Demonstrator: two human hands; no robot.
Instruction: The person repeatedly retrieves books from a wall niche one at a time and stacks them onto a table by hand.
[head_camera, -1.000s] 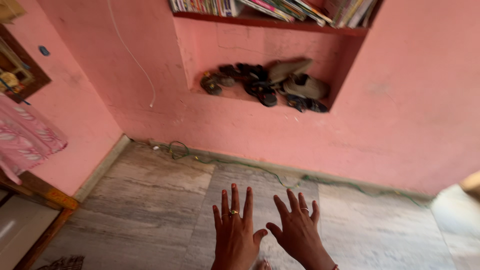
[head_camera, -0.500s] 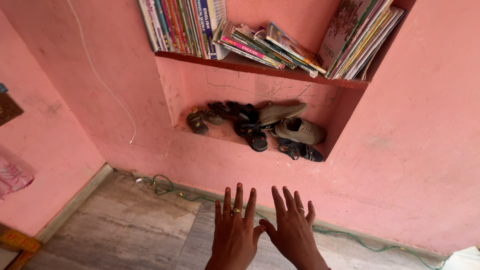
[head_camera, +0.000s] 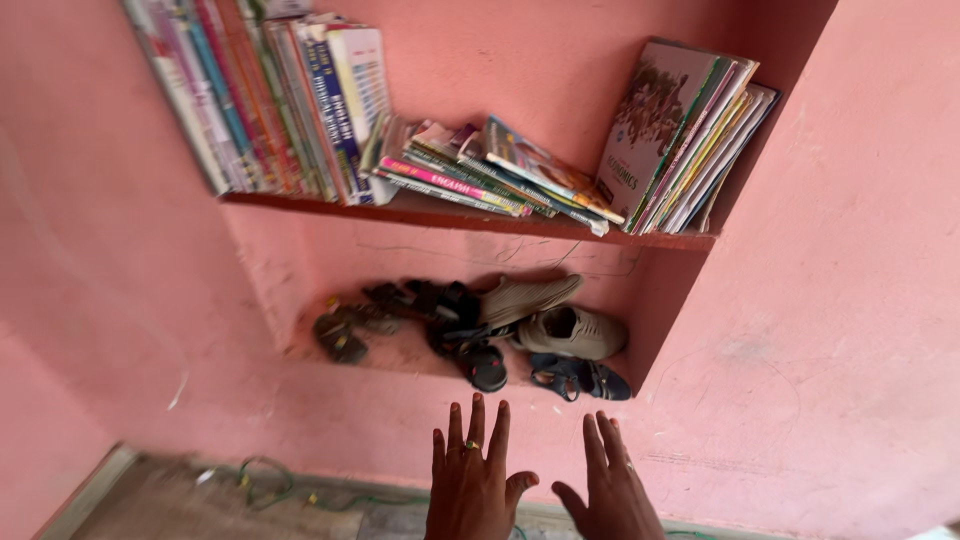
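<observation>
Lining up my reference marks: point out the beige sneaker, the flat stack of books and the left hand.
beige sneaker (head_camera: 572, 332), head view, on its side panel.
flat stack of books (head_camera: 480, 172), head view, on the top cover.
left hand (head_camera: 472, 480), head view, on its back.

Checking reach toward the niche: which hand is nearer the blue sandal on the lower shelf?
Right. The right hand is spread almost directly below the blue sandal; the left hand is below it too, but off to the left. Neither touches it.
</observation>
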